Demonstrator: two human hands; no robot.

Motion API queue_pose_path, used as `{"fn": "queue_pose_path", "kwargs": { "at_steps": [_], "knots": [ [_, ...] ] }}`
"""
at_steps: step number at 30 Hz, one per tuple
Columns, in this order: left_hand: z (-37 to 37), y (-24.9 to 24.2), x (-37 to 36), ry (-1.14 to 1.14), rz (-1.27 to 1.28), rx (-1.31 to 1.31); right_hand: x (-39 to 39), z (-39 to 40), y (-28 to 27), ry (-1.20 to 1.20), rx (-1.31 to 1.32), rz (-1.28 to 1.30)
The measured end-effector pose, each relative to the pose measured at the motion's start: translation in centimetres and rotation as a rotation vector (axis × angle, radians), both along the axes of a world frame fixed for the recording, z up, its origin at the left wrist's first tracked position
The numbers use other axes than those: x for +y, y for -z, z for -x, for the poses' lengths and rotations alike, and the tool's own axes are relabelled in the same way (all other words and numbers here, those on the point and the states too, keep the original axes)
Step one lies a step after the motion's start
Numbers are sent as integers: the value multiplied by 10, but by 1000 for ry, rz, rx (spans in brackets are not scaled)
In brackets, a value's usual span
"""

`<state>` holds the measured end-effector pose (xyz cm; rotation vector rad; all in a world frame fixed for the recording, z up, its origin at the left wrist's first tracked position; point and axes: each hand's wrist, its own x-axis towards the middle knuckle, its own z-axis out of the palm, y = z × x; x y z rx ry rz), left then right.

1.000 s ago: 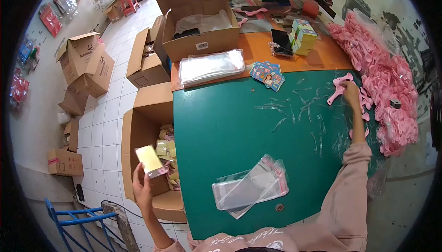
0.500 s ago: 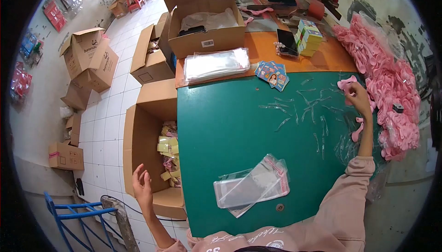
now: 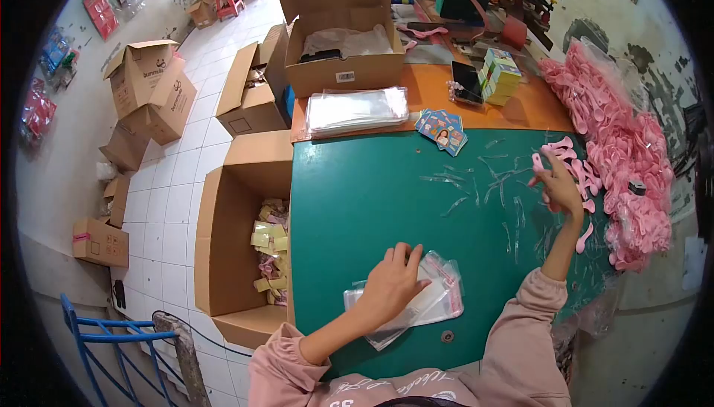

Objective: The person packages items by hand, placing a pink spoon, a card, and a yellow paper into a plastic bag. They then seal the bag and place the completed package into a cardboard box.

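My left hand (image 3: 396,279) lies over a small stack of clear plastic bags (image 3: 448,288) on the green tabletop, fingers outstretched and thumb apart. Its palm hides part of the bags. At the right side, my right hand (image 3: 559,190) has its fingers bent around a pink plastic spoon (image 3: 537,162), which shows beside the fingertips. More loose pink spoons (image 3: 592,178) lie just behind and to the right of that hand. Thin clear plastic strips (image 3: 506,176) are scattered to its left.
A large pile of pink spoons in clear plastic (image 3: 632,147) fills the right edge. Printed cards (image 3: 442,130), stacked clear bags (image 3: 357,112), a phone (image 3: 467,82) and an open carton (image 3: 342,72) stand at the back. An open cardboard box (image 3: 230,251) adjoins the table's left side.
My left hand has moved from above the cardboard box onto the plastic bags. My right hand has come slightly left and nearer, with a pink spoon; the loose spoons lie more spread out.
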<state>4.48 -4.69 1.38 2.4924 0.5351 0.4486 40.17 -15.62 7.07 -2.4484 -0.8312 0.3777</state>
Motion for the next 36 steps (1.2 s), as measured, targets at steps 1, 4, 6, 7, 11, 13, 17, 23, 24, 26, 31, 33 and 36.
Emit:
{"fn": "queue_pose_path", "kwargs": {
  "at_steps": [1, 4, 6, 7, 11, 13, 17, 23, 24, 26, 31, 33, 36],
  "knots": [
    [-1, 10, 0, 12, 26, -30, -1, 0, 4, -47, 14, -32],
    [1, 27, 4, 35, 171, -89, 2, 2, 2, -276, 304, -347],
    [4, 28, 11, 46, 350, -91, 5, 25, -14, -342, 668, -716],
    [4, 28, 13, 51, 378, -98, 5, 13, -2, -258, 400, -588],
    [5, 26, 17, 45, 325, -113, 7, -25, 32, -15, -238, -255],
    [5, 22, 17, 18, 204, -118, 9, -8, 11, -144, 567, -1034],
    [5, 23, 17, 23, 98, -92, 10, -22, 26, -13, -383, -512],
    [7, 24, 21, 9, 294, -128, 20, -3, 14, 1, 12, -628],
    [7, 25, 21, -3, 352, -150, 21, -2, 15, -24, 4, -590],
    [9, 19, 24, 15, 430, -101, 22, 1, 14, -38, 17, -541],
    [7, 15, 29, -9, 427, -198, 36, 42, -13, -151, 161, -559],
    [6, 12, 29, -27, 406, -267, 42, 56, -15, -187, 235, -510],
    [6, 14, 31, -71, 567, -260, 48, 89, -31, -384, 351, -408]
  ]
}}
